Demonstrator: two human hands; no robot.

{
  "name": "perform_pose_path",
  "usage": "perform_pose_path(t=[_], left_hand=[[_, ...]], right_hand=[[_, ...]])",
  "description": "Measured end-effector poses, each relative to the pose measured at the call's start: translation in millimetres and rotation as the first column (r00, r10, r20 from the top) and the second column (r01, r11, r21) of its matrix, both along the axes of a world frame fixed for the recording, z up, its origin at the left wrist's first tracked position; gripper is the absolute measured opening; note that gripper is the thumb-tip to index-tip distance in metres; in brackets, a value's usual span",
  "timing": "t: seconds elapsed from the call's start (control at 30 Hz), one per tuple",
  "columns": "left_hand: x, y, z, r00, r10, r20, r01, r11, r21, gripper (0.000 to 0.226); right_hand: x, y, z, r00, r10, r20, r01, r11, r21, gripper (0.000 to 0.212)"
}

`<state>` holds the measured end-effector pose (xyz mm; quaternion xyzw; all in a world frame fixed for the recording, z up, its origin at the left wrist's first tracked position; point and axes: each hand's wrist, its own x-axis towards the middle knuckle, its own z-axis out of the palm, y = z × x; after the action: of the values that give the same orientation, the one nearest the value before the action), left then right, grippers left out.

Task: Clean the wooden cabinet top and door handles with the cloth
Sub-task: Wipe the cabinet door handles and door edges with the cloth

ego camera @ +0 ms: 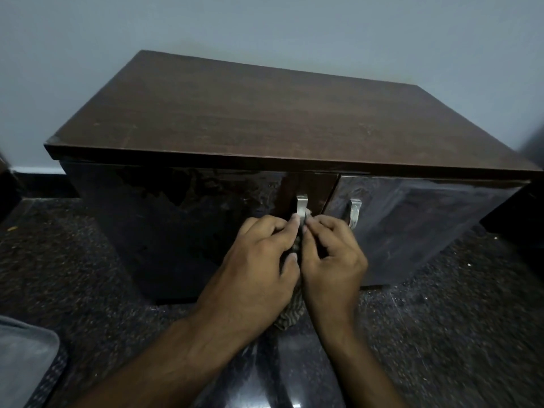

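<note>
A low dark wooden cabinet stands against the wall, its bare top (265, 113) facing me. Two metal handles sit where its glossy doors meet: the left handle (302, 203) and the right handle (354, 212). My left hand (259, 269) and my right hand (331, 257) are pressed together at the lower part of the left handle, both pinching a striped brownish cloth (291, 313) around it. The cloth's loose end hangs below between my wrists. The handle's lower half is hidden by my fingers.
Dark speckled stone floor (441, 319) surrounds the cabinet. A grey fabric shape (23, 357) lies at the bottom left. Dark furniture edges show at the far left (6, 187) and far right (530, 219). A pale wall (265, 25) runs behind.
</note>
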<state>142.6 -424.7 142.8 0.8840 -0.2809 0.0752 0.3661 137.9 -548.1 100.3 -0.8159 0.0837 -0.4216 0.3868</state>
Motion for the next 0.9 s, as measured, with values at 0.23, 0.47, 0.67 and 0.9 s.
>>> perform_pose_path(t=[0.23,0.47,0.67,0.9], left_hand=[[-5.0,-4.8,-0.6,0.999,-0.041,0.005,0.041,0.998,0.045,0.062],[-5.4,-6.9,1.1,0.999,-0.044,0.013,0.043,0.997,0.062,0.065],[-5.1,-3.5,2.6,0.998,-0.060,0.022,0.057,0.994,0.098,0.065],[-3.7,-5.9,0.4,0.997,-0.072,0.016,0.069,0.991,0.110,0.064]], right_hand=[[4.1,-2.1,12.9,0.996,0.083,-0.009,-0.081,0.986,0.146,0.016],[8.2,2.4,21.7,0.999,0.040,0.014,-0.042,0.953,0.299,0.019],[2.3,2.6,11.4,0.995,0.055,-0.081,-0.022,0.933,0.360,0.018],[0.2,2.6,12.8,0.994,0.066,-0.091,-0.040,0.965,0.258,0.016]])
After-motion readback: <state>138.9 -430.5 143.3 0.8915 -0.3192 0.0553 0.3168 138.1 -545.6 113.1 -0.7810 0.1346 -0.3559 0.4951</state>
